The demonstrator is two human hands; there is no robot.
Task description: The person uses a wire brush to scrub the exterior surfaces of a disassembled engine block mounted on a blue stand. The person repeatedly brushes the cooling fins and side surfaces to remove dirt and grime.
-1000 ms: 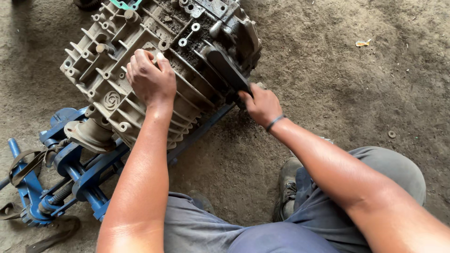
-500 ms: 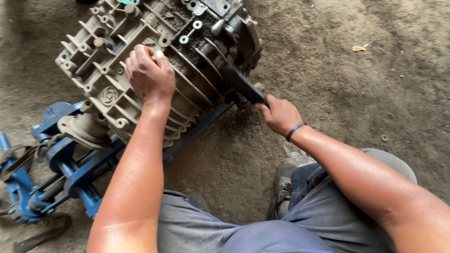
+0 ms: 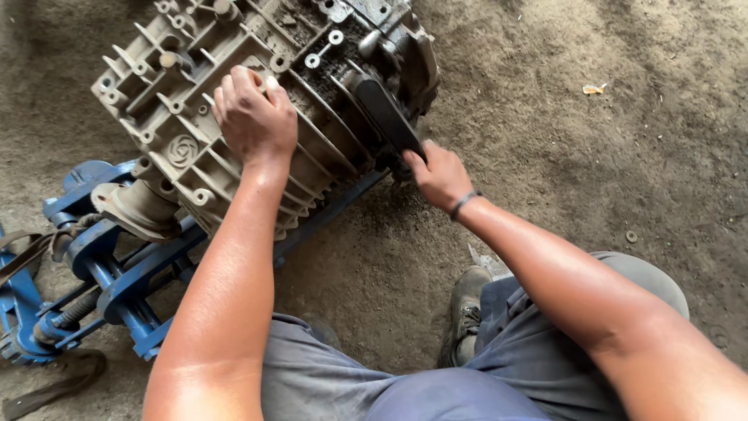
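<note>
Grey ribbed gearbox casing (image 3: 257,101) under both hands, dirt floor (image 3: 592,156) rightward.

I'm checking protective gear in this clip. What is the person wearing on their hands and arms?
Nothing protective: both the left hand and right hand are bare, no gloves, and both forearms are uncovered with no sleeves showing. The only item is a thin dark band around the right wrist.

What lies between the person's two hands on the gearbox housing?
In the head view, the ribbed side of the grey gearbox housing spans the gap between the left hand and right hand, with the dark flat tool the right hand holds.
</note>
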